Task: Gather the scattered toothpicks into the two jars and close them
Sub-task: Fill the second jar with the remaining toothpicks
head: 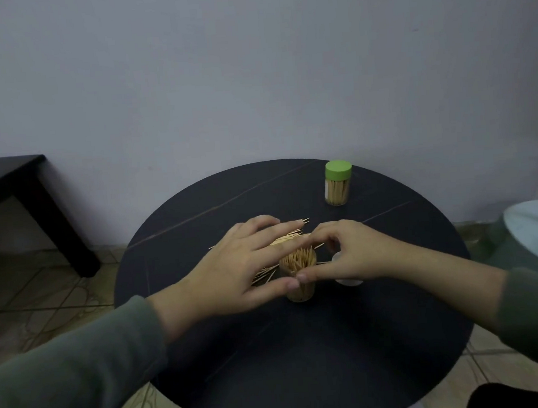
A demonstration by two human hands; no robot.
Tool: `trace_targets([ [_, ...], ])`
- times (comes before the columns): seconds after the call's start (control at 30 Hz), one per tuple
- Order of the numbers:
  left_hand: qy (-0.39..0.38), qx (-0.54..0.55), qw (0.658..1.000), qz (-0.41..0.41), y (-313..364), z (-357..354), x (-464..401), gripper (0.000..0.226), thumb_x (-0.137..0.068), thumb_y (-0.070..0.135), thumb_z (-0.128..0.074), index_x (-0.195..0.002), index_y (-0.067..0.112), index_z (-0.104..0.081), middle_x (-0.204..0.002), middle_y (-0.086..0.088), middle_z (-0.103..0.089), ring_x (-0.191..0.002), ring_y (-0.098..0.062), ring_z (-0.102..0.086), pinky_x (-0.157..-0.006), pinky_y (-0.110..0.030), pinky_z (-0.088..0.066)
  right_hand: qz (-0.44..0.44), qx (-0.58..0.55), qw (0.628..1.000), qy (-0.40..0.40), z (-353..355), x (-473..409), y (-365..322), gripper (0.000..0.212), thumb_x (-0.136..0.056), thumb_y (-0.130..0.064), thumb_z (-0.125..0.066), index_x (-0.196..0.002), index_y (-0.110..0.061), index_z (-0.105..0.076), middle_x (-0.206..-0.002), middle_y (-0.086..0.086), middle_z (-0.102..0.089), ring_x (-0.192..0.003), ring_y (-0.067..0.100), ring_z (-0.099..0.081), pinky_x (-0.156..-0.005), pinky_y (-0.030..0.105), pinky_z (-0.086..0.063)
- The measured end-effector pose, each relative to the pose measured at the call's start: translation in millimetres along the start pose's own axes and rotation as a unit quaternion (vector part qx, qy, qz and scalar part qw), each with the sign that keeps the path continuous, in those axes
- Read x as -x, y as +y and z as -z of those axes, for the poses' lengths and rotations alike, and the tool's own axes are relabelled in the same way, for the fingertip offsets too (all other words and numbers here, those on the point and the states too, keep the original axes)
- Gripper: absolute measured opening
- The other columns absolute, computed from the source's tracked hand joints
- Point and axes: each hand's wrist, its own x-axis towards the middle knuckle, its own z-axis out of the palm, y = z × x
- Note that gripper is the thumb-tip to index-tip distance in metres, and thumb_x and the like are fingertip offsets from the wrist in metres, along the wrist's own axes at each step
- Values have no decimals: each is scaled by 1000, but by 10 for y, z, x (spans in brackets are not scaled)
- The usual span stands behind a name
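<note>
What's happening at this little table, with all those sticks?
A person is putting loose toothpicks into jars on a round table. The far jar stands closed with a green lid. The open jar near the middle is full of toothpicks; the right hand grips its rim, and the left hand hovers, fingers spread, over those still scattered. A white lid lies under the right hand.

An open jar (pixel 299 277) full of toothpicks stands at the middle of the table (pixel 306 362), between the left hand (pixel 234 271) and right hand (pixel 349 255). Loose toothpicks (pixel 291 236) lie behind it under the left hand. A closed jar (pixel 338 184) stands far back right. A lid (pixel 347 280) sits under the right hand.
</note>
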Motion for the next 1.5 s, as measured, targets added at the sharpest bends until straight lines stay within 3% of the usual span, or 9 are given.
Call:
trace_targets([
  [0.2,-107,-40,993,5,72,-42,-30,66,-97,63,-25,-148,23,-36,-160,2,-19,-145,-22,-18,-109,-43,-33,16,-14,1000,-7,6,-5,17,32,-72,-60,-68,-101,-46,-64,-97,-30,-55,-87,-11,-47,-92,33,-37],
  [0.47,-73,17,997,28,89,-13,-55,56,-96,60,-36,-144,32,-42,-157,9,-26,-145,-17,-20,-110,-45,-33,11,-5,1000,-20,13,-32,62,43,-72,-58,-72,-110,-40,-64,-104,-20,-59,-91,2,-54,-71,16,-41],
  [0.67,-9,104,994,44,47,3,-39,40,-96,52,-44,-123,29,-61,-148,10,-42,-139,-14,-31,-108,-40,-35,4,32,997,-70,77,-46,51,63,-67,-67,-68,-124,-42,-57,-121,-14,-56,-106,7,-51,-92,31,-46],
  [0.77,18,94,987,127,-51,54,-46,39,-98,47,-39,-122,27,-62,-129,15,-57,-123,-6,-44,-103,-34,-39,6,70,991,-113,174,-23,57,55,-84,-48,-66,-135,-41,-48,-124,-15,-51,-114,6,-47,-101,31,-38],
  [0.9,-142,13,949,279,-200,139,-36,37,-86,62,-52,-113,38,-60,-109,20,-57,-106,-3,-51,-90,-28,-48,-18,141,989,-25,176,-82,157,35,-91,-32,-61,-125,-43,-56,-113,-20,-54,-99,-3,-49,-101,32,-35],
  [1.03,-290,-30,864,410,-220,114,13,100,-56,85,-62,-137,30,-42,-132,7,-47,-120,-15,-46,-98,-34,-46,-92,233,968,23,161,-200,307,41,-87,-52,-62,-125,-37,-57,-122,-13,-59,-115,9,-52,-105,41,-28],
  [1.1,-335,-46,828,447,-190,88,-10,109,-53,87,-61,-139,23,-41,-133,1,-47,-116,-18,-50,-94,-35,-48,-137,214,967,24,205,-236,353,53,-82,-60,-62,-127,-33,-56,-119,-12,-60,-115,11,-52,-105,43,-28],
  [1.27,-341,-58,831,436,-129,62,-85,69,-68,76,-63,-106,19,-61,-106,2,-55,-87,-12,-56,-69,-27,-48,-181,217,959,-20,206,-366,391,81,-72,-68,-66,-139,-27,-47,-131,-7,-57,-126,16,-48,-106,45,-29],
  [1.5,-266,-42,867,420,-145,-23,-109,48,-81,56,-65,-119,26,-64,-109,7,-63,-98,-11,-59,-83,-32,-54,-135,229,964,-14,95,-513,389,69,-78,-57,-68,-139,-32,-48,-131,-7,-58,-124,18,-48,-103,44,-28],
])
